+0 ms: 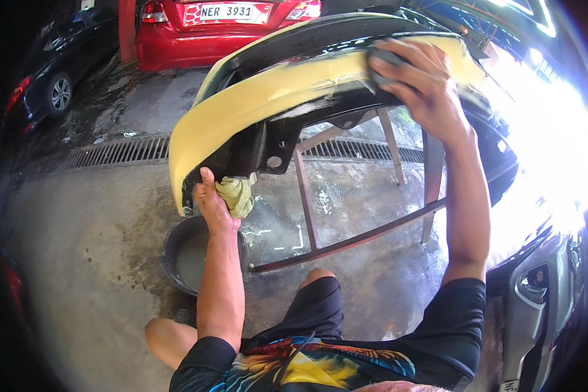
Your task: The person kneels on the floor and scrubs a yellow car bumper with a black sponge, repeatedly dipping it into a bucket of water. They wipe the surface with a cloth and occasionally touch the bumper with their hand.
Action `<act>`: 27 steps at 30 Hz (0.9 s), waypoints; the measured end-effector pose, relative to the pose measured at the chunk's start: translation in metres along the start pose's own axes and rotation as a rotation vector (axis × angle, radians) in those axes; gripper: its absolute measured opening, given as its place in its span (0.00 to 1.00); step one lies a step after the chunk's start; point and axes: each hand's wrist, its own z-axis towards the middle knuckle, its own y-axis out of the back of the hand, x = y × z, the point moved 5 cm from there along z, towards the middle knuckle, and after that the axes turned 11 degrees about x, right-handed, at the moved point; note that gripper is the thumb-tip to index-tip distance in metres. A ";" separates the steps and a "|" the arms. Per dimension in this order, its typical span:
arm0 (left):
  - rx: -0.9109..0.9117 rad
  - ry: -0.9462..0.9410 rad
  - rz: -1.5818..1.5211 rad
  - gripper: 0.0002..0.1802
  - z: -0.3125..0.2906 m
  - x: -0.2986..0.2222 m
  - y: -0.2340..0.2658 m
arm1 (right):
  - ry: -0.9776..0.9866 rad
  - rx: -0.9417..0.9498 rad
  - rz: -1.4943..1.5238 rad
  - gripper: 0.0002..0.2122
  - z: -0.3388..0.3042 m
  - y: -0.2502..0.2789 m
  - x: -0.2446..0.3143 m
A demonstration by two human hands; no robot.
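A car bumper (261, 98), yellow along its outer band and black elsewhere, lies across the view in front of me. My right hand (428, 81) grips a dark, rounded pad (387, 60) and presses it to the yellow band toward the right. Pale, whitish smears show beside the pad. At the bumper's near left end, my left hand (214, 204) holds a crumpled, yellow-green rag (238, 196), thumb raised by the bumper's edge. The fingers behind the rag are mostly hidden.
Below my left hand stands a black bucket (168, 248) with murky water. A brown metal stand (307, 202) is under the bumper. A floor drain grate (124, 154) crosses behind. Cars surround me: red (215, 46) ahead, dark (65, 72) at left, grey (536, 300) at right.
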 end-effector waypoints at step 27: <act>-0.059 0.032 0.053 0.26 0.002 -0.006 0.002 | -0.176 0.048 0.010 0.20 -0.017 -0.003 -0.036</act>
